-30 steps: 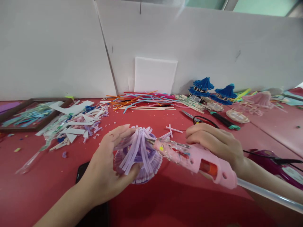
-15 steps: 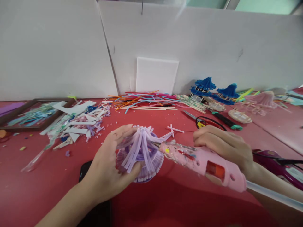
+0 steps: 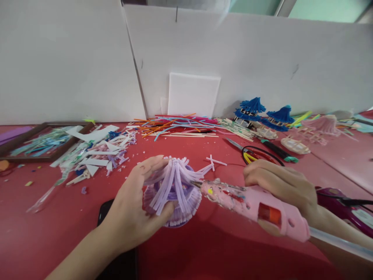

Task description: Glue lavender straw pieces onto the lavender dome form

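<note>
My left hand [image 3: 136,202] is closed round the left side of a small purple pavilion model [image 3: 183,206], its thumb pressed on the lower front. Pale lilac pipe-cleaner strips fan down from the model's peak over a darker purple core and a fringed lower tier. My right hand [image 3: 282,186] grips a pink hot glue gun [image 3: 247,206], its fingers partly hidden behind the body. A clear glue stick [image 3: 340,243] sticks out of the gun's back end. The metal nozzle [image 3: 196,183] is at the right side of the lilac strips; whether it touches them I cannot tell.
Scissors [image 3: 253,153] and a green-black tool [image 3: 276,149] lie beyond my right hand. Blue model roofs [image 3: 279,114] stand at the back right. Pipe cleaners [image 3: 180,126] lie by the wall. Scraps [image 3: 99,151] are at left, a phone [image 3: 105,210] under my left wrist.
My right hand and the glue gun have shifted slightly right, the nozzle drawing back a little from the strips. My left hand and the model stay almost the same.
</note>
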`<state>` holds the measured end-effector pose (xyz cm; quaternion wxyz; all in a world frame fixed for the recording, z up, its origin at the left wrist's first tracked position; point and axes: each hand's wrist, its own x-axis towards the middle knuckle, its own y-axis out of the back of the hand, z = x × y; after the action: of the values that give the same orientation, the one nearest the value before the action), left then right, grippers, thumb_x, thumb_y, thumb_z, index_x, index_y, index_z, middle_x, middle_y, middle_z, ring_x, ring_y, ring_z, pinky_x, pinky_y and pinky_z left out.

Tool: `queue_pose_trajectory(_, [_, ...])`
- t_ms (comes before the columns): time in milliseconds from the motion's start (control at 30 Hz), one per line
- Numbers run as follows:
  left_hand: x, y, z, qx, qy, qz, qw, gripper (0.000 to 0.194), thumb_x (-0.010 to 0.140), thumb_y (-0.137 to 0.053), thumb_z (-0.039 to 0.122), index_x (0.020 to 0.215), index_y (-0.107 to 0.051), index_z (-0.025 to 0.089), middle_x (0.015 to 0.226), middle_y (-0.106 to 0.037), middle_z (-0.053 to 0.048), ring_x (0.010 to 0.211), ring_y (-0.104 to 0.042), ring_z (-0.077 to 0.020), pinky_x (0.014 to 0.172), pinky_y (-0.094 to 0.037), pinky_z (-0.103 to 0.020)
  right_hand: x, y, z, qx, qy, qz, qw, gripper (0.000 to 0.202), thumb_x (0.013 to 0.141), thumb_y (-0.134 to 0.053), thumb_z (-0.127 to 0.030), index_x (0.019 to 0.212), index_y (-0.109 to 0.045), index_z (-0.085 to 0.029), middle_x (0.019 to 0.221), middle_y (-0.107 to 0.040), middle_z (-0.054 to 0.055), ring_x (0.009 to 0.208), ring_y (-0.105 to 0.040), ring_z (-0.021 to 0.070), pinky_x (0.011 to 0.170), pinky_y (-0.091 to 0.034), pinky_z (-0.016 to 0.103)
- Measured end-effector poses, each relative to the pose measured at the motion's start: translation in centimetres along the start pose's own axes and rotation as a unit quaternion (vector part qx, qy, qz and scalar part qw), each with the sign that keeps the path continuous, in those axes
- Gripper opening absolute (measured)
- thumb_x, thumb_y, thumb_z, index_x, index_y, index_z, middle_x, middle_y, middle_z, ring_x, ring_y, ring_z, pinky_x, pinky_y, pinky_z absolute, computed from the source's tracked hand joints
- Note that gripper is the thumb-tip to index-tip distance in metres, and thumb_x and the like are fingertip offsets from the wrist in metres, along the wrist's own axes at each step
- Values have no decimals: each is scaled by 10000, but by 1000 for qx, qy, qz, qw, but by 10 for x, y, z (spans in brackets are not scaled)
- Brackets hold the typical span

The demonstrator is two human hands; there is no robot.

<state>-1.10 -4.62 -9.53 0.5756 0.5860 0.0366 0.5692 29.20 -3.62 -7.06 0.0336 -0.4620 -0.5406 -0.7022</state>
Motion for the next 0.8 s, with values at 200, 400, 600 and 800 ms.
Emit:
queue_pose_trajectory(200, [-1,-1,-1,0,13,-5,1000,630,814,-618,286,1411,-421,247,1344,-593,-139,1243,-597,-351,994,-560,-511,-8,-2,2,5,-5,-5,1000,163,947,-395,-170,804,-456,-221,714,-562,12,620,-549,138,532,-387,258])
queue_pose_trajectory(400, [-1,0,0,4,10,-13,1000,621,820,-613,304,1405,-417,235,1343,-588,-145,1241,-597,-347,998,-559,-501,-12,1,1,-18,-4,-8,1000,203,952,-394,-145,775,-465,-216,712,-583,28,655,-576,156,554,-382,277])
queue_pose_trajectory(600, [0,0,-1,3,9,-16,1000,617,821,-610,293,1402,-413,233,1327,-597,-146,1224,-610,-342,994,-559,-495,-15,0,4,-1,-13,-29,999,208,975,-378,-191,781,-446,-221,711,-581,22,620,-562,147,533,-354,284])
queue_pose_trajectory(800, [0,-1,1,-3,4,-20,1000,627,802,-625,272,1391,-414,243,1302,-609,-133,1203,-623,-335,993,-557,-482,-2,11,-3,-8,-7,-44,999,289,1004,-328,-250,740,-445,-229,607,-525,-4,524,-516,139,485,-351,284])
